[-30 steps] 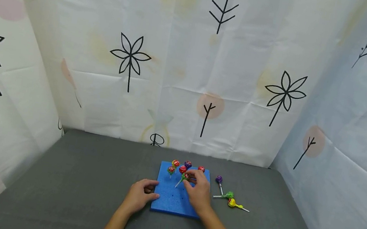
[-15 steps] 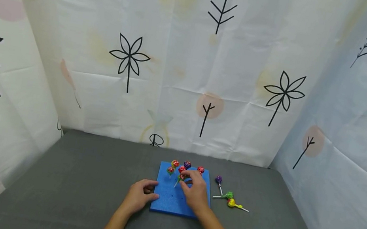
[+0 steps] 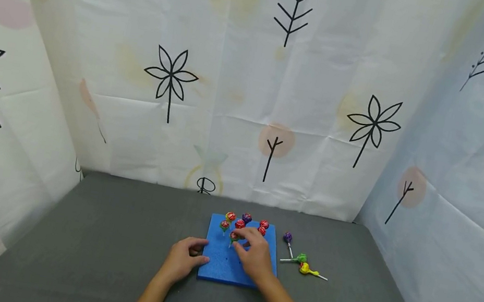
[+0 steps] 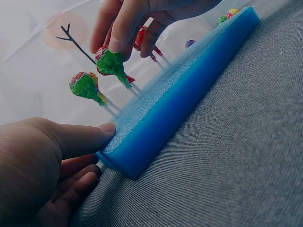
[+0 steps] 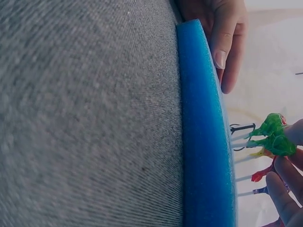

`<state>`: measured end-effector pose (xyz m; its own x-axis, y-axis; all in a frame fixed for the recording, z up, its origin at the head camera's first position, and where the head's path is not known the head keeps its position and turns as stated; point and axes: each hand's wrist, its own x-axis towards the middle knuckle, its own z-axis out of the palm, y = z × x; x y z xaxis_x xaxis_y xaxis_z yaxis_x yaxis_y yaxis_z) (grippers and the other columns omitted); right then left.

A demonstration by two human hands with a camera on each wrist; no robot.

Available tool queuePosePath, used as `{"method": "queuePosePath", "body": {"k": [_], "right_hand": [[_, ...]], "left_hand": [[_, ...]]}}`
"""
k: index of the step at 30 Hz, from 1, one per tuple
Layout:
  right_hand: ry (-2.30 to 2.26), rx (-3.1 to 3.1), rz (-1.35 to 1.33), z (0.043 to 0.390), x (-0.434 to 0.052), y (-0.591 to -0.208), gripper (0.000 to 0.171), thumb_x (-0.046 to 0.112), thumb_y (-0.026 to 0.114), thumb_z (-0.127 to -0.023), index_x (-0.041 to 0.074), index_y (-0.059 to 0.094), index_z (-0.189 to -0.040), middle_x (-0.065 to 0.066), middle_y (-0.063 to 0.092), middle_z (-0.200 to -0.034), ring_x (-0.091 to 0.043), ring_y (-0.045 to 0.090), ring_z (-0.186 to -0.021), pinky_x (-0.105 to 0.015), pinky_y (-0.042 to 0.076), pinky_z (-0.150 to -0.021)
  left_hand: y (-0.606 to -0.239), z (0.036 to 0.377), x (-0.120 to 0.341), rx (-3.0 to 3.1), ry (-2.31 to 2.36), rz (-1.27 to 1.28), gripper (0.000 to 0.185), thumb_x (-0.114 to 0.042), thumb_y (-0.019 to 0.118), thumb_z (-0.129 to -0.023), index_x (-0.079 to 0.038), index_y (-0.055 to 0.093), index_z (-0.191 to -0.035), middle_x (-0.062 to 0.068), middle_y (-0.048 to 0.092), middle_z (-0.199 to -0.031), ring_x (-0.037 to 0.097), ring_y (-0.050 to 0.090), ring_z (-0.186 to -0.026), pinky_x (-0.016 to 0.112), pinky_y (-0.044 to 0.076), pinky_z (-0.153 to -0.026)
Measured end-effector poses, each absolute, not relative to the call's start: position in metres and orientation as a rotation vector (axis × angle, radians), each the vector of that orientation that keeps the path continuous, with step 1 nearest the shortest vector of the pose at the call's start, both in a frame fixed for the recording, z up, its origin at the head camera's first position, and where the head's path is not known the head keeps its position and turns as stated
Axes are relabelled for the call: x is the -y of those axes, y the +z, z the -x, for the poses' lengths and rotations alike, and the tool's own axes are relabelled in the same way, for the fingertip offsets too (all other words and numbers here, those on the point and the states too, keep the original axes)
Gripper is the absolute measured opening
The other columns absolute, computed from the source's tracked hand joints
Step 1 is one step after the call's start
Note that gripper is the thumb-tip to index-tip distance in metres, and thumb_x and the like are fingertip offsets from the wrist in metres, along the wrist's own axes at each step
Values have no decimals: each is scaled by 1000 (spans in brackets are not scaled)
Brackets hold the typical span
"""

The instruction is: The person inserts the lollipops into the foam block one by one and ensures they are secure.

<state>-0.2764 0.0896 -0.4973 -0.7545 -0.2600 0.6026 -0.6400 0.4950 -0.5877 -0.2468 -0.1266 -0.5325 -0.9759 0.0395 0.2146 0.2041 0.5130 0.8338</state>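
Your right hand [image 3: 256, 257] has moved a little to the left over the blue foam board [image 3: 223, 270] since the earlier frames, and the green-and-red lollipop [image 3: 234, 236] has moved together with it. Its thumb and fingertips pinch the candy head of this lollipop, with only the candy's thickness between them. The lollipop is above the middle part of the board, with its stick directed down to the foam; you cannot tell if the tip is already inside.

Your left hand [image 3: 183, 259] rests at the board's left edge; its thumb and forefinger are spread apart and touch the edge, without closing around it.

The board serves as the holder, and six other lollipops stand in it by their sticks. Along its far side are the yellow-and-red lollipop [image 3: 230, 216], the purple-and-red lollipop [image 3: 247, 218] and one red lollipop [image 3: 264, 224]. Just nearer to you on the board stand the green lollipop with red top [image 3: 224, 225], a second red lollipop [image 3: 240, 224] and a third red lollipop [image 3: 261, 231].

To the right of the board, three more lie on the grey table [image 3: 112, 247]: the purple lollipop [image 3: 287, 237], the green lollipop [image 3: 301, 258] and the yellow lollipop [image 3: 305, 269]. Behind the board hangs patterned cloth [image 3: 225, 138].
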Motion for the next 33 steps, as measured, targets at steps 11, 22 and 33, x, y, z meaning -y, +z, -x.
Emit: {"method": "queuePosePath", "body": {"k": [11, 22, 33], "right_hand": [[1181, 2320, -750, 273, -91, -496, 28, 2, 78, -81, 5, 71, -108, 0, 66, -104, -17, 62, -92, -34, 55, -71], [1193, 2219, -795, 273, -98, -496, 27, -3, 78, -79, 4, 71, -104, -5, 66, -100, -20, 62, -90, -34, 55, -68], [1166, 2193, -710, 267, -115, -496, 24, -5, 79, -77, 3, 72, -98, -4, 66, -99, -19, 63, -89, -37, 54, -69]], "left_hand": [[-535, 246, 128, 2569, -1480, 227, 39, -15, 81, -80, -4, 69, -116, 8, 65, -105, 23, 61, -92, 45, 51, -81], [-535, 246, 128, 2581, -1494, 204, 40, -12, 81, -80, -4, 69, -117, 7, 65, -106, 21, 60, -94, 42, 50, -81], [-535, 247, 127, 2571, -1498, 210, 40, -11, 80, -80, -4, 69, -117, 7, 64, -107, 22, 60, -94, 44, 50, -82]]}}
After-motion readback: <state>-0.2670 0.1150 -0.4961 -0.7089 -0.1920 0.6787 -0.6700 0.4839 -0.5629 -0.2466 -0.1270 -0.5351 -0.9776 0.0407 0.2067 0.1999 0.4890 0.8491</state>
